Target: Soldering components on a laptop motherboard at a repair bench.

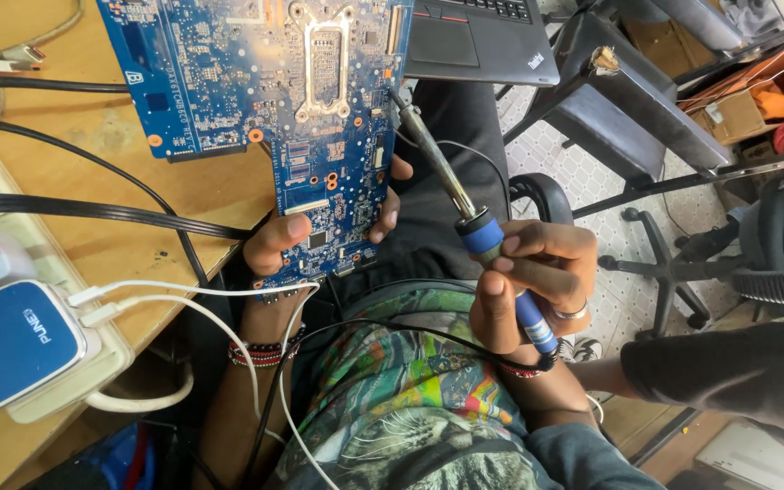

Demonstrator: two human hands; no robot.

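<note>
— So where's the circuit board [319, 109] sitting?

— Half on the counter [74, 145], near end hanging off the edge; my left hand [306, 238] is clamped on that end — I'd say to steady it.

— And the right hand [537, 277]?

— Wrapped round the soldering iron [478, 231] at its blue grip, tip angled up to the board's right edge, likely for control.
</note>
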